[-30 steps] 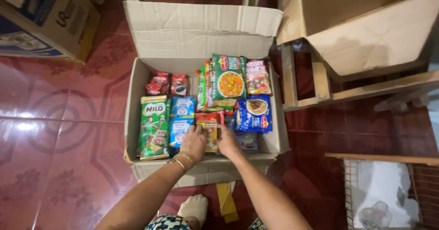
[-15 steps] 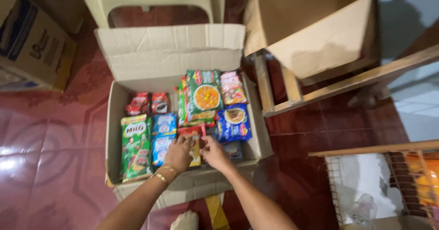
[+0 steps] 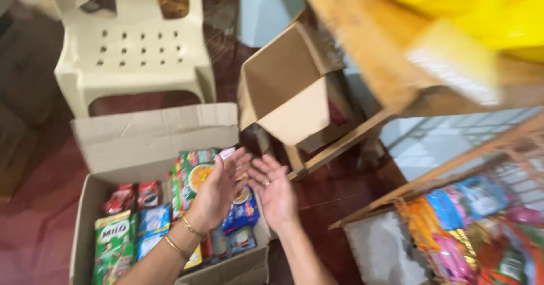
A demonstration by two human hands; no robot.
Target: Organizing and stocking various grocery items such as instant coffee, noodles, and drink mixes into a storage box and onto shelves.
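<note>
An open cardboard box [image 3: 141,137] stands on the red tiled floor, packed with snack and drink packets: a green pouch [image 3: 112,242], blue sachets [image 3: 152,224], red packets [image 3: 131,197] and a green noodle pack [image 3: 195,174]. My left hand [image 3: 218,191], with bracelets on the wrist, is raised above the box with fingers spread and nothing in it. My right hand [image 3: 275,191], wearing a ring, is lifted beside it over the box's right edge, palm open and empty. The two hands are close together but apart.
A cream plastic chair [image 3: 133,52] stands behind the box. An empty cardboard box [image 3: 286,92] leans on a wooden frame [image 3: 362,132] to the right. A wire rack [image 3: 476,222] with colourful packets is at the lower right.
Both hands have lifted off the packets in the box and opened. The view has swung up and right, bringing the chair and the rack of packets into sight.
</note>
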